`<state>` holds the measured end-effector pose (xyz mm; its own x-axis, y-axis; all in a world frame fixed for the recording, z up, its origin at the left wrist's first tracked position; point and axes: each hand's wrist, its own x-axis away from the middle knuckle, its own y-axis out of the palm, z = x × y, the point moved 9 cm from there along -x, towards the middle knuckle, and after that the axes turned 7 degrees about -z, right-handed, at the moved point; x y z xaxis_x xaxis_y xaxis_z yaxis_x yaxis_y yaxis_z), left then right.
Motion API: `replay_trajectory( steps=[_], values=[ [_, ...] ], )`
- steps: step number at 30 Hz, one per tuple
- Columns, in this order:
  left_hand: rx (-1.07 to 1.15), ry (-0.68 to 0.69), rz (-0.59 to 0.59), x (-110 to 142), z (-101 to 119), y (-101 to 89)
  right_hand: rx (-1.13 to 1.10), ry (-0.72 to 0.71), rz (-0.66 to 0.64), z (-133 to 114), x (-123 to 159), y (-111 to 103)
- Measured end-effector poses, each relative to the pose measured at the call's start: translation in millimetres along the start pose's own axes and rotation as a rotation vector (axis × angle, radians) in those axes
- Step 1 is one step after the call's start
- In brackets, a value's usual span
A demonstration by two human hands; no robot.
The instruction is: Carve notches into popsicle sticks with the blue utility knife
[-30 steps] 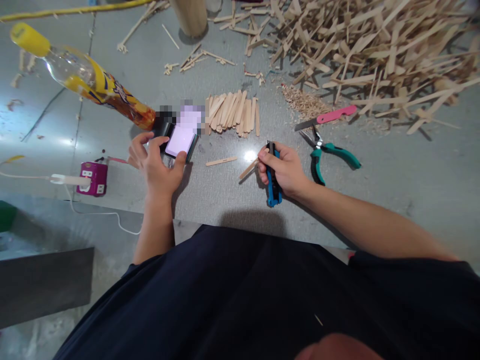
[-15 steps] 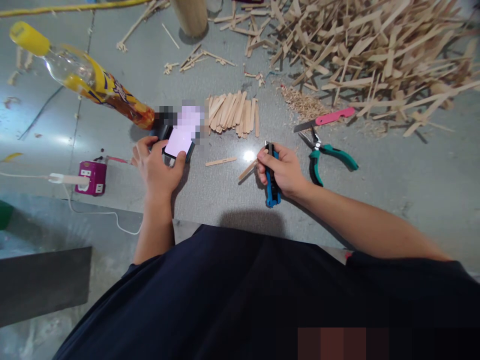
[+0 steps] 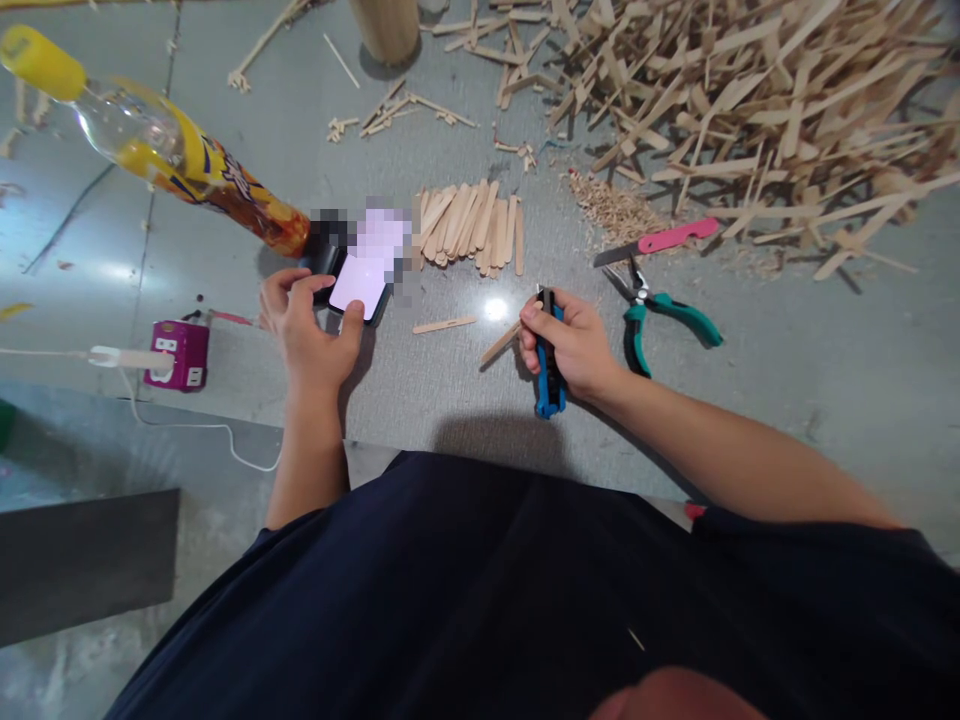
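Observation:
A phone with a lit, partly blurred-out screen leans by a black object. My left hand is over its lower end, thumb on the screen's bottom edge and the other fingers spread near the black object. My right hand is closed around a blue and black utility knife, its tip pointing away from me. Pinched in the same hand, a craft stick sticks out to the left. Another craft stick lies flat between the hands, below a row of craft sticks.
Green-handled pliers and a pink-handled folding saw lie right of my right hand, near wood shavings. A big heap of sticks fills the back right. Left are a drink bottle and a purple power adapter with a white cable.
The camera view has shifted slightly. My left thumb has moved a little to the left on the phone's lower edge. My right hand keeps its hold on the utility knife and craft stick.

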<state>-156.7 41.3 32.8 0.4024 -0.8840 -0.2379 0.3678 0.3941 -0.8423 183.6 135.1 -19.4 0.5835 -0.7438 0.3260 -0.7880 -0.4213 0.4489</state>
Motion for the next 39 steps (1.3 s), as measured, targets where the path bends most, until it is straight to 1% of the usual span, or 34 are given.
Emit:
replay_trajectory(
  steps=[2,5,9,14,20,23,25,32,34,36,38,39],
  values=[
    [-0.019,-0.001,-0.005,-0.2,0.0,-0.2,0.002,0.001,0.001,0.0,0.2,0.0],
    [-0.044,-0.005,-0.065,-1.6,-0.7,4.3,0.006,0.001,0.002,0.6,0.3,-0.3],
    [-0.056,0.001,-0.05,-2.6,-2.4,3.2,0.012,0.006,0.0,0.7,0.3,-0.5],
    [-0.06,0.012,-0.106,-2.8,-2.7,6.7,0.009,0.011,0.005,-0.2,1.2,-1.6],
    [-0.034,-0.025,-0.081,-0.8,-1.9,2.1,0.02,0.02,0.0,-0.5,2.5,-0.7],
    [-0.025,0.001,-0.102,0.7,1.6,1.7,0.023,0.025,0.0,-0.9,2.9,0.0],
    [-0.032,0.005,-0.093,1.4,3.0,0.3,0.023,0.026,0.003,-1.2,3.0,0.2],
    [-0.033,-0.054,-0.124,1.0,1.0,6.0,0.022,0.025,0.007,-0.1,2.7,0.0],
    [-0.014,-0.002,-0.162,1.7,5.0,9.7,0.024,0.023,0.009,0.2,2.8,-0.7],
    [0.002,0.098,-0.189,3.3,13.0,12.0,0.025,0.021,0.008,0.4,2.7,-0.9],
    [0.013,0.148,-0.167,4.4,16.6,10.6,0.024,0.019,0.004,0.4,2.4,-0.5],
    [0.013,0.132,-0.148,4.0,15.0,9.5,0.021,0.017,0.002,0.4,2.1,-0.2]
  ],
)
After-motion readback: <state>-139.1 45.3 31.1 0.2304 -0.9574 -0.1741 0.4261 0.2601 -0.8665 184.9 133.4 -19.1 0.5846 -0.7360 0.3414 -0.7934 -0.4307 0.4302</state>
